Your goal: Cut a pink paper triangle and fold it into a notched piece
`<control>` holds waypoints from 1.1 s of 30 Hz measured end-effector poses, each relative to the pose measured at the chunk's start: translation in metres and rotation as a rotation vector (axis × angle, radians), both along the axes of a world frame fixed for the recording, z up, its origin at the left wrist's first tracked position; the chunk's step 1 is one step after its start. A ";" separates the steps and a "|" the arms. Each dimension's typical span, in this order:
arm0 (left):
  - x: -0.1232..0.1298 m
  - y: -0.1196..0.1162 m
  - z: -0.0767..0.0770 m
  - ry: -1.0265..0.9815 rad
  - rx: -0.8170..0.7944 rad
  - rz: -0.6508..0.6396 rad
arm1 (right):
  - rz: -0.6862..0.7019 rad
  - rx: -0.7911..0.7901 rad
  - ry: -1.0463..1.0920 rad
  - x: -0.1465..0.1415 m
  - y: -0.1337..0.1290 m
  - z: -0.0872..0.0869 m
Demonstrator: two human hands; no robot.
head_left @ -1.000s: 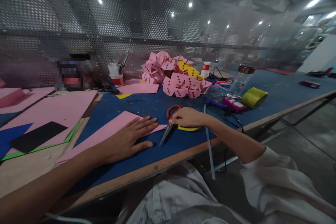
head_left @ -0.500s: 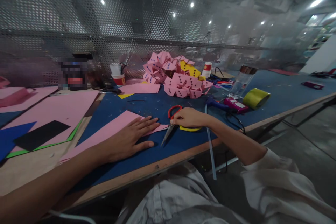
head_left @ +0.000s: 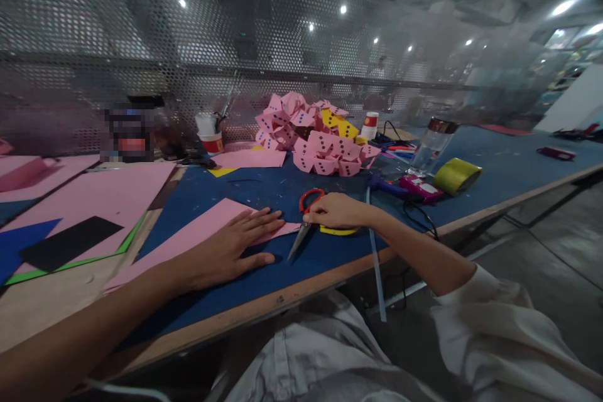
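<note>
The pink sheet [head_left: 205, 229] lies flat near the front edge of the bench [head_left: 325, 260], its long axis running roughly along that edge and its narrow right end pointing at the scissors [head_left: 298, 242]; whether it touches the blades, I cannot tell. The left hand [head_left: 241, 242] is nearer, palm down across the sheet, its fingers extended and gripping nothing. Just right of that end, the right hand [head_left: 336, 210] has its fingers closed around the scissors, blades slanting toward the front edge.
</note>
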State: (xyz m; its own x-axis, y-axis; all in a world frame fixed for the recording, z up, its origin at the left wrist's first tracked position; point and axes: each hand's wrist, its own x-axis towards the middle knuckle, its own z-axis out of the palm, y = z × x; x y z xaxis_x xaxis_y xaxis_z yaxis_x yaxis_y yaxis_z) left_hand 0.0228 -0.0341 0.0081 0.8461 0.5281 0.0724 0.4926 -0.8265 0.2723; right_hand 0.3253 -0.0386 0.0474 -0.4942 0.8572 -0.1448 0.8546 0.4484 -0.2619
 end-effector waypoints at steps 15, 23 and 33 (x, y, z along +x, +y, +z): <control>-0.014 0.017 -0.005 -0.032 -0.053 0.012 | -0.010 -0.023 -0.044 -0.015 -0.002 0.008; -0.014 0.017 -0.004 -0.046 -0.041 -0.004 | 0.017 0.011 -0.020 -0.012 -0.001 0.001; -0.013 0.016 -0.001 -0.042 -0.074 0.003 | 0.029 -0.009 -0.017 -0.011 -0.002 0.003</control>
